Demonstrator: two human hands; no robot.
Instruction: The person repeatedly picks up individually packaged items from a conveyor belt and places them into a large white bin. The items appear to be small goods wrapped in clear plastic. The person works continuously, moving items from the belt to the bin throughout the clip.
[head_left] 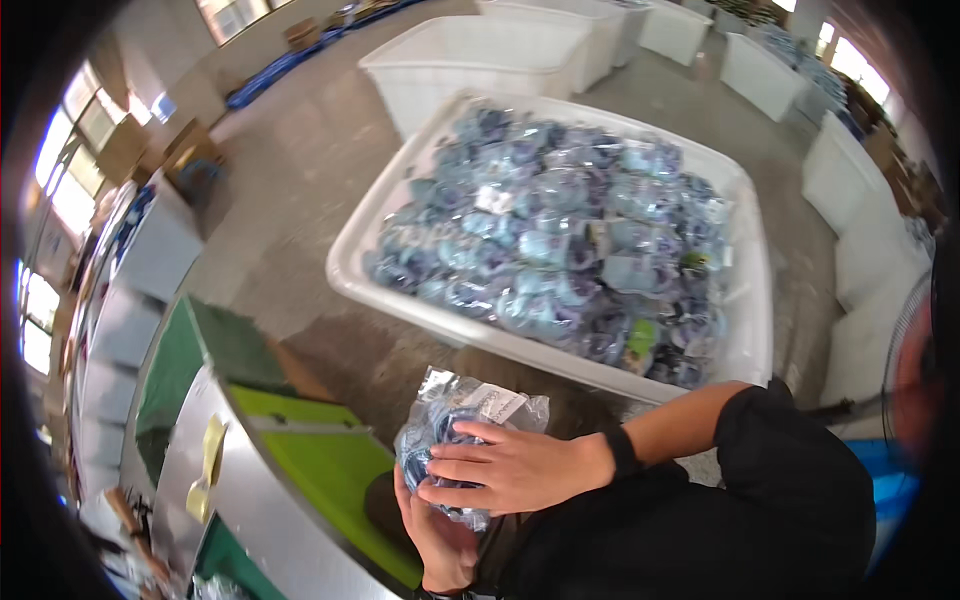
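Between my two hands is a clear plastic bag (478,400) filled with bundled blue-grey material, with a white label under the film. My left hand (440,545) holds it from below and the left, its fingers partly hidden. My right hand (515,470), with a black band at the wrist, lies across the top, fingers stretched over the bag and pressing on it. What exactly is packed inside cannot be told. Just beyond my hands stands a large white bin (350,250), heaped with similar clear bags (555,245) of pale blue and purple contents.
At my left is a metal-topped table (290,520) with green panels (320,440) and a yellow strip (207,470) on it. Another white bin (410,80) stands behind the loaded one. More white bins (845,170) line the right. A fan (910,350) is near the right edge.
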